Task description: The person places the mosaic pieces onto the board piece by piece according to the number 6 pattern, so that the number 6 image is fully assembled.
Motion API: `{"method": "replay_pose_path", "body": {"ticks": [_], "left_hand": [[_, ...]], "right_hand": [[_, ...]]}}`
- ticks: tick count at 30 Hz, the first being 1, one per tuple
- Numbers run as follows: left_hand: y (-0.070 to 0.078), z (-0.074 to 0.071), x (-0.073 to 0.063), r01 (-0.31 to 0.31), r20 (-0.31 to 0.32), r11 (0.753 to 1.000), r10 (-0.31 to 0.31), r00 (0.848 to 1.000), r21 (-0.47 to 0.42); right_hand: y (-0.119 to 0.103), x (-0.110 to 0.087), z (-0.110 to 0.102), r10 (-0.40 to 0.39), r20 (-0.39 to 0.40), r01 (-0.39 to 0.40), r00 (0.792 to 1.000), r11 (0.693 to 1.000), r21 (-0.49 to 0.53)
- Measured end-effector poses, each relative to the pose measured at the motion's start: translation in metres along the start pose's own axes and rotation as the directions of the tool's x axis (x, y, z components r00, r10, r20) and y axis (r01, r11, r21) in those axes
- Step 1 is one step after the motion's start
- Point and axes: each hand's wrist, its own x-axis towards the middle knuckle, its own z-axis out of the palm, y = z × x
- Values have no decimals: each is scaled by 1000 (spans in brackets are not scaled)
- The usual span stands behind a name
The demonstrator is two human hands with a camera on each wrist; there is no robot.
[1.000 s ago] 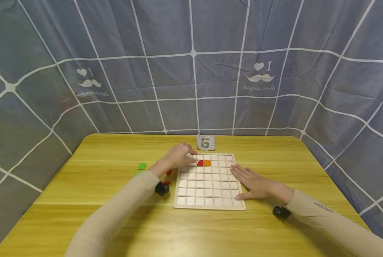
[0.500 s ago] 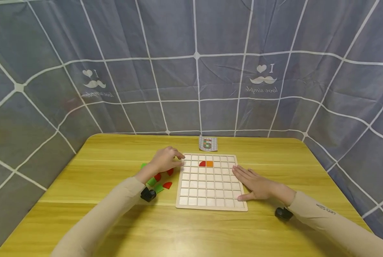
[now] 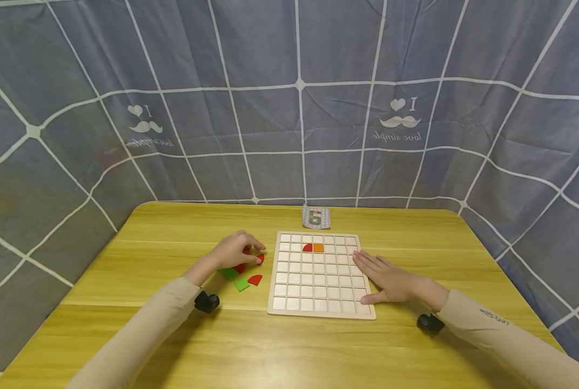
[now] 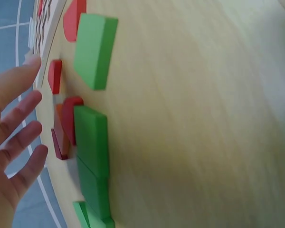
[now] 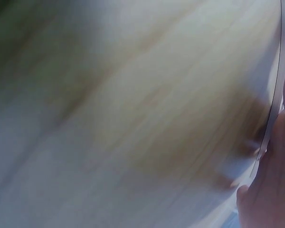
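Note:
My left hand [image 3: 233, 251] is over the loose pieces left of the board, thumb and fingers apart. In the left wrist view its fingers are spread above the table, with a red piece [image 4: 54, 76] near the thumb and green blocks [image 4: 91, 142] beyond. A red quarter-round piece [image 3: 255, 280] and a light green piece [image 3: 242, 284] lie nearer me. My right hand [image 3: 385, 278] rests flat, fingers extended, on the right edge of the wooden grid board [image 3: 314, 292]. In the board's second row, a red quarter-round [image 3: 308, 247] sits beside an orange square [image 3: 318, 248].
Behind the board stands a small printed card [image 3: 316, 217] with a coloured grid pattern. The wooden table [image 3: 270, 351] extends around the board, and a grey curtain [image 3: 265, 124] with white lines hangs behind it. Dark green pieces [image 3: 228, 274] lie partly under my left hand.
My left hand has moved left and toward me, from the red piece on the board to the loose pieces. The right hand stays on the board's edge. The view has shifted slightly.

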Motion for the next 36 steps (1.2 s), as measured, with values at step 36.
{"method": "replay_pose_path", "body": {"ticks": [36], "left_hand": [[-4, 8, -3, -34, 0, 999, 34, 999, 17]], "right_hand": [[5, 2, 4, 19, 12, -20, 1000, 1000, 11]]}}
